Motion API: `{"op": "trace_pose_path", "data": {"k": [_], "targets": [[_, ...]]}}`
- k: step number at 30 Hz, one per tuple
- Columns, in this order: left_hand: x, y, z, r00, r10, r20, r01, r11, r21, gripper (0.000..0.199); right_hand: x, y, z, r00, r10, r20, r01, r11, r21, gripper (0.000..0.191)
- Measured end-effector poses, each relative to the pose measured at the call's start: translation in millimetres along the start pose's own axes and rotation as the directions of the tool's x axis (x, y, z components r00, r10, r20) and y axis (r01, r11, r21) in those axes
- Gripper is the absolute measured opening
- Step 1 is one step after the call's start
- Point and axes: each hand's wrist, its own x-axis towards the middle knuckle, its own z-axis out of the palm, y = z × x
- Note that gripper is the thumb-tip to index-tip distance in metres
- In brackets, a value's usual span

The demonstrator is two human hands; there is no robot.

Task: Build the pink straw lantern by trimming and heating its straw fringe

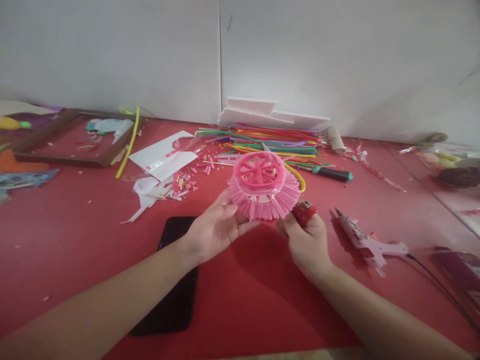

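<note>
Above the red table, a pink craft piece (263,187) with a spoked, wheel-like top and a fringed skirt rests on the fingers of my left hand (215,230). That hand is closed round its lower left side. A red lighter (304,212) with a metal top is gripped in my right hand (308,245), just right of the fringe. Some fingers of my right hand are hidden behind the piece, so I cannot tell whether they touch it. No flame shows at the lighter.
A black phone (170,295) lies under my left forearm. To the right are a glue gun (365,242) with a cord and a dark-handled tool (333,173). Behind lie coloured pipe cleaners (277,135), white boards (255,112) and pink scraps (183,185). A brown frame (86,161) sits left.
</note>
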Motion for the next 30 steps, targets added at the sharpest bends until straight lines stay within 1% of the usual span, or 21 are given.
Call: {"op": "trace_pose_path", "data": {"k": [2, 5, 8, 12, 15, 18, 21, 23, 24, 26, 28, 30], "targets": [[1.2, -1.1, -1.6, 1.000, 0.013, 0.005, -0.013, 0.999, 0.038, 0.053, -0.5, 0.1, -0.5, 1.000, -0.008, 0.013, 0.009, 0.999, -0.045, 0.030], [2.2, -2.7, -1.9, 0.999, 0.047, -0.025, -0.045, 0.995, 0.091, 0.056, -1.6, -1.7, -0.2, 0.999, -0.015, 0.038, 0.018, 0.996, -0.093, 0.028], [1.1, -1.1, -0.8, 0.998, 0.037, -0.049, -0.033, 0.996, 0.079, 0.054, -2.5, -5.6, 2.0, 0.998, -0.042, 0.046, 0.047, 0.991, -0.127, 0.026], [-1.0, 3.5, 0.2, 1.000, 0.002, 0.019, -0.002, 1.000, -0.015, 0.046, -3.0, -9.6, 3.9, 0.997, -0.059, 0.040, 0.065, 0.983, -0.173, 0.025], [-0.7, 3.7, 0.5, 0.999, 0.001, 0.045, 0.000, 1.000, -0.019, 0.052, -3.4, -11.4, 3.5, 0.998, -0.060, 0.028, 0.065, 0.975, -0.210, 0.022], [0.9, 1.7, 0.5, 1.000, -0.017, -0.017, 0.018, 0.999, 0.033, 0.058, -3.5, -14.3, 3.7, 0.996, -0.079, 0.041, 0.087, 0.957, -0.275, 0.017], [2.7, 0.8, 0.9, 0.991, -0.034, -0.129, 0.038, 0.999, 0.030, 0.048, -3.0, -16.9, 4.7, 0.994, -0.087, 0.060, 0.102, 0.941, -0.321, 0.014], [3.9, 1.2, 1.4, 0.984, -0.034, -0.175, 0.037, 0.999, 0.013, 0.044, -3.0, -16.4, 4.0, 0.995, -0.085, 0.050, 0.096, 0.951, -0.294, 0.011], [4.4, 1.4, 1.5, 0.983, -0.030, -0.181, 0.033, 0.999, 0.010, 0.043, -3.4, -15.3, 2.8, 0.996, -0.080, 0.047, 0.090, 0.963, -0.253, 0.011], [5.4, 1.3, 1.3, 0.984, -0.010, -0.175, 0.013, 1.000, 0.018, 0.042, -5.1, -11.9, -1.0, 0.996, -0.070, 0.063, 0.078, 0.989, -0.129, 0.017], [5.9, 0.3, -0.1, 0.985, 0.027, -0.169, -0.021, 0.999, 0.035, 0.040, -7.6, -8.2, -5.2, 0.990, -0.054, 0.132, 0.056, 0.998, -0.013, 0.024], [5.8, -1.3, -2.1, 0.981, 0.069, -0.181, -0.061, 0.997, 0.049, 0.037, -10.1, -5.7, -7.4, 0.978, -0.034, 0.207, 0.025, 0.999, 0.048, 0.032]]}}
